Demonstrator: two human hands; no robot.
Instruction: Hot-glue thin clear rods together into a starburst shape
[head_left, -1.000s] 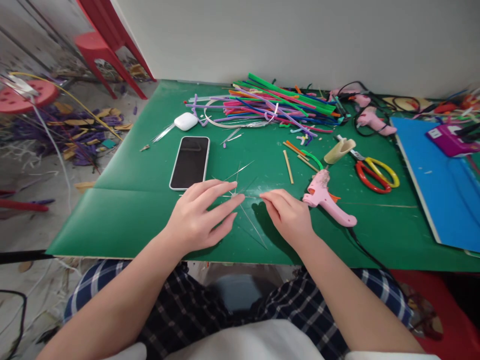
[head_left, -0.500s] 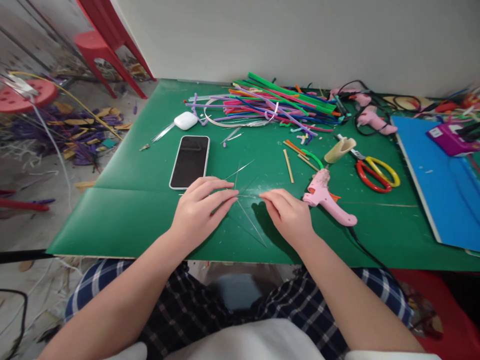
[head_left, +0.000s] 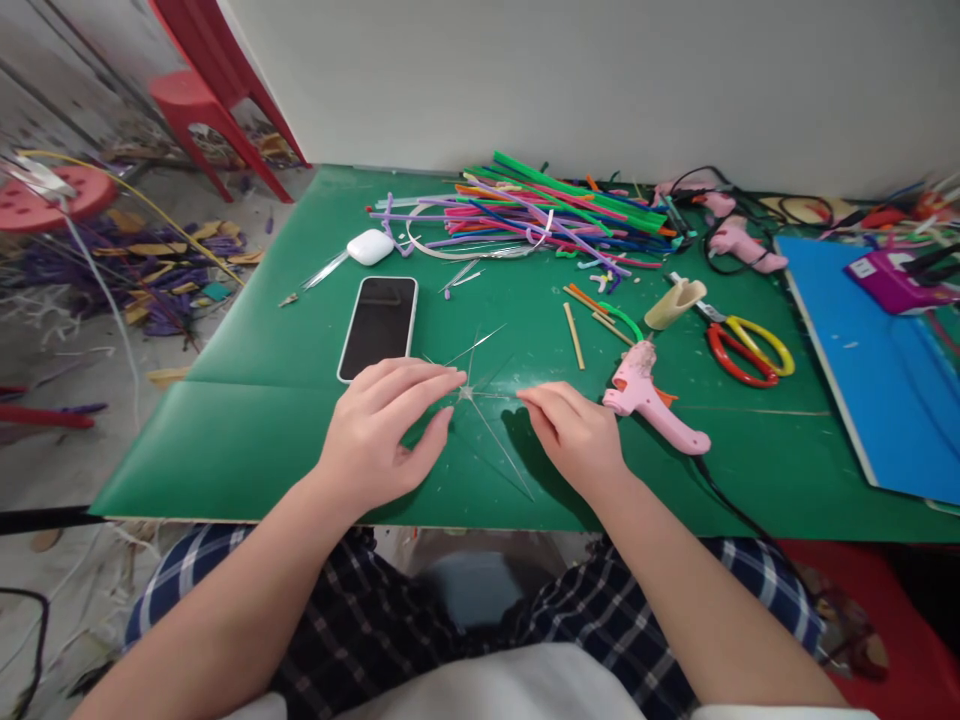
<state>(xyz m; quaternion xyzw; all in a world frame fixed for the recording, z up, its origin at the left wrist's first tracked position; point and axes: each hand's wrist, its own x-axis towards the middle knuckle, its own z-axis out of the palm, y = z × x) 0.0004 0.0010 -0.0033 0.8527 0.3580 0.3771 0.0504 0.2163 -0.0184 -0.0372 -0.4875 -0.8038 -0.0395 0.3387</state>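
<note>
Several thin, shiny wires cross at a small clear lump, making a star shape (head_left: 466, 393) just above the green table (head_left: 247, 440). My right hand (head_left: 576, 430) pinches the end of one wire between thumb and fingertips. To the left, my left hand (head_left: 390, 425) has its thumb apart from its fingers. Its fingertips are beside the star's centre; whether they touch it I cannot tell. A phone (head_left: 378, 328) lies just beyond my left hand. The pink glue gun (head_left: 651, 398) rests to the right of my right hand.
Colourful pipe cleaners (head_left: 540, 210) are heaped at the back, near a white rounded case (head_left: 370, 247). Scissors (head_left: 746, 350) with red and yellow handles lie right of a bamboo tube (head_left: 675, 303). A blue board (head_left: 862, 380) covers the right side. Short sticks (head_left: 574, 336) lie mid-table.
My left thumb and fingers have parted and drawn slightly left, uncovering the centre where the wires cross. My right hand keeps its pinch in nearly the same place.
</note>
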